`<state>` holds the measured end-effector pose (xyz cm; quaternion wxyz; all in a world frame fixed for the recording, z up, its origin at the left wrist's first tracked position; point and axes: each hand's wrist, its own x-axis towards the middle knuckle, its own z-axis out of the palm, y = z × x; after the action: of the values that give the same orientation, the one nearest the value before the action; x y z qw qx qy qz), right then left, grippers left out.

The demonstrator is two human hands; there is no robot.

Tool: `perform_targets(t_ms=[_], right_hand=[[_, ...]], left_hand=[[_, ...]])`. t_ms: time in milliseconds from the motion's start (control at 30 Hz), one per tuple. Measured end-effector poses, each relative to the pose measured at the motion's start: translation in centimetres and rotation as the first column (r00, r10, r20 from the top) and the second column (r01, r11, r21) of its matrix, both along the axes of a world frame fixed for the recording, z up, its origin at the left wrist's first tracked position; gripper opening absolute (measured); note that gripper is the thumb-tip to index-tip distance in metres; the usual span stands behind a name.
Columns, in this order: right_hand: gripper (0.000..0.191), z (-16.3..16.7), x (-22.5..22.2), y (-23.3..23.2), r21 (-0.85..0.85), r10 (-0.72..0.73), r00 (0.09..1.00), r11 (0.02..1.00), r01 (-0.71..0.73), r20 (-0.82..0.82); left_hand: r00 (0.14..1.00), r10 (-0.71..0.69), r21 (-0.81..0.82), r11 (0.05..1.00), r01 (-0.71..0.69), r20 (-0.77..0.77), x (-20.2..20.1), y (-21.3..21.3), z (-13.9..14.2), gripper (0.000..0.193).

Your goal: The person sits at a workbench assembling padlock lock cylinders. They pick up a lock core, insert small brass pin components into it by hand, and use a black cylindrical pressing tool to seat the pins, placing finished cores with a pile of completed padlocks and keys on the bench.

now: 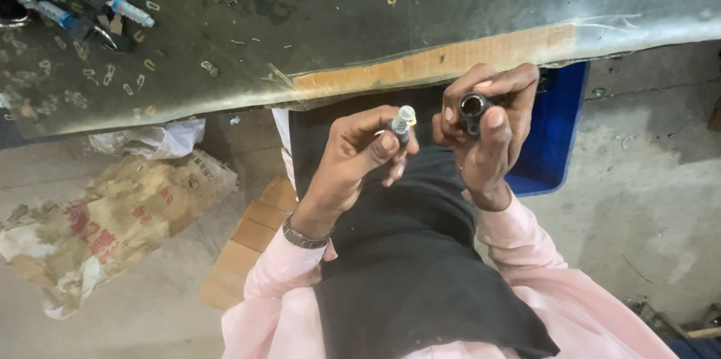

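Two hands at frame centre: left hand [359, 145] pinches a small tube [402, 123]; right hand [488, 130] clasps a black ring fitting [473, 107]. Either could slip, dropping below the surface [300, 28].

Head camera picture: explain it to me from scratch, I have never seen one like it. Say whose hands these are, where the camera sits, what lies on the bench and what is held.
There is no machine here. A person wears one camera on the head, looking down at their own hands and lap. The left hand pinches a small tube with a pale tip. The right hand holds a dark ring part, its hole facing the camera. Above them is a worn bench scattered with small metal clips and a few more tubes at its far left. A blue bin sits under the bench, and a crumpled sack lies on the floor.
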<state>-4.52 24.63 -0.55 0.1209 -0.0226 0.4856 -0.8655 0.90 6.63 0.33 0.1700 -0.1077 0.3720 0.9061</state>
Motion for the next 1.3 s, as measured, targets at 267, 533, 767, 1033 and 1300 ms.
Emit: perform_targets(t_ms=[267, 533, 767, 1033, 1300], right_hand=[[0.048, 0.8, 0.3, -0.9, 0.233, 0.125, 0.989, 0.967, -0.103, -0.079], [0.042, -0.4, 1.0, -0.9, 0.028, 0.148, 0.985, 0.989, -0.146, -0.087], [0.041, -1.0, 1.3, -1.3, 0.115, 0.043, 0.999, 0.993, -0.040, -0.030], [0.035, -1.6, 1.5, -1.4, 0.274, -0.048, 0.994, 0.959, 0.074, -0.102], [0.035, -0.6, 1.1, -0.6, 0.657, 0.016, 0.981, 0.744, 0.119, -0.195]], left_hand=[[0.998, 0.028, -0.049, 0.998, -0.031, -0.057, 0.1, -0.7, -0.2, 0.042], [0.996, -0.017, -0.237, 0.972, -0.004, -0.089, 0.3, -1.3, 0.4, 0.040], [0.994, 0.009, -0.414, 0.909, -0.053, -0.107, 0.4, -1.3, 0.5, 0.030], [0.967, -0.035, -0.653, 0.744, -0.142, -0.250, 0.2, -1.6, 1.4, 0.019], [0.846, -0.262, -0.883, 0.210, -0.420, -0.464, 0.0, -1.0, 3.0, 0.016]])
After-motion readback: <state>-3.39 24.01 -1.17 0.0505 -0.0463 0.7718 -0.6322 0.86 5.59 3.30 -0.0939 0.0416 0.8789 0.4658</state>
